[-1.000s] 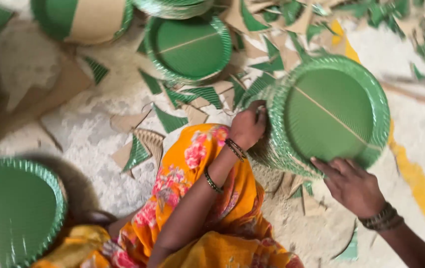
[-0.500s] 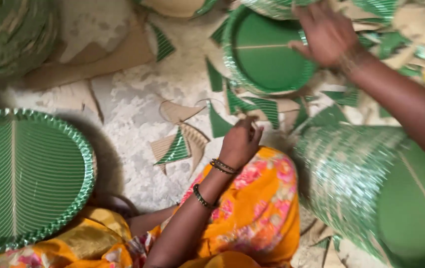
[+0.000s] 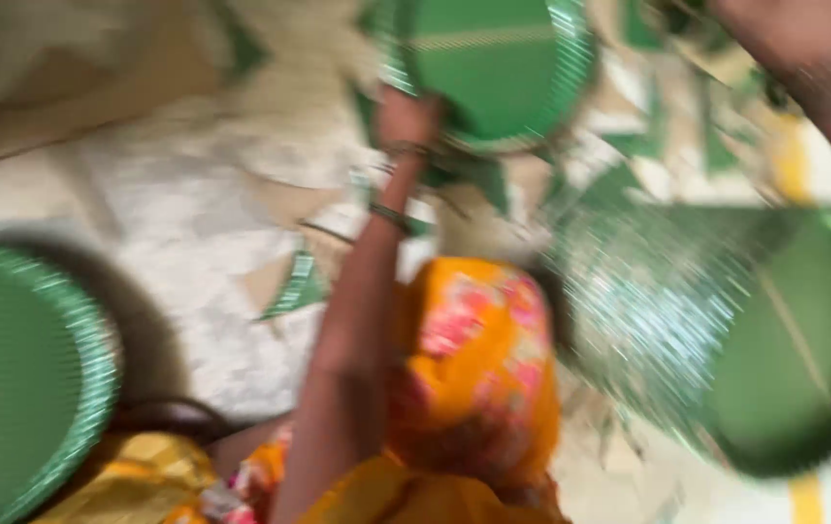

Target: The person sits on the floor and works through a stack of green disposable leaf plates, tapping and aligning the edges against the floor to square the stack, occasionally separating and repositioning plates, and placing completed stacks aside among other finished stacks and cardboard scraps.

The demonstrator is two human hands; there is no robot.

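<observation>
Nearest the camera, the knee in orange cloth with pink flowers filled the lower middle of the view, soft and creased, and everything else is placed from it. Left of the knee lay a big round green plate, flat in the middle with a ridged, shiny rim that caught the light. Right of the knee, and almost touching it, a tall stack of plates leaned on its side, its ribbed edges blurring into a silvery green band. Beyond the knee, on the pale mottled floor, lay pointed scraps of green and brown card, thin and flat. The left hand, which half a second earlier had hovered low over those scraps just past the knee, had stretched well beyond it and met the near rim of the far plate, another green disc with a faint crease line across it. Blur hid the fingers, so I cannot tell whether they had closed on that rim or only touched it. The right hand, earlier resting on that same plate, had swung away to the far right of the knee, above the stack; it looked empty, but its grip was too smeared to judge. So the far plate seemed to have passed from right hand to left.
</observation>
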